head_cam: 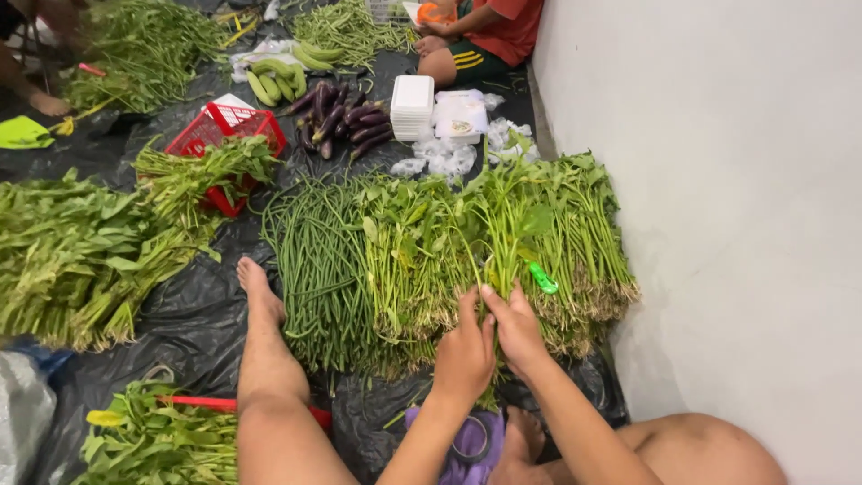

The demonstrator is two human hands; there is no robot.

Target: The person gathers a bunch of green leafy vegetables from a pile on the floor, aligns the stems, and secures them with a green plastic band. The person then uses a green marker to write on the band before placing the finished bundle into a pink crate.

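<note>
My left hand [464,352] and my right hand [515,328] meet over a pile of leafy green stalks with roots [503,242], which lies on black plastic sheeting [193,310]. Both hands pinch a few thin stems from the pile, fingers closed around them. A small green clip or tape holder [542,277] rests on the stalks just right of my right hand. A heap of long green beans [314,260] lies left of the stalks, beside my outstretched left leg [265,359].
More leafy bundles [72,251] lie at left, by a red basket [224,135]. Purple eggplants [341,121], green bananas [274,81], stacked white foam trays [412,106] and plastic bags [449,157] sit farther off. A person in a red shirt [485,36] sits at the back. A white wall [718,224] stands right.
</note>
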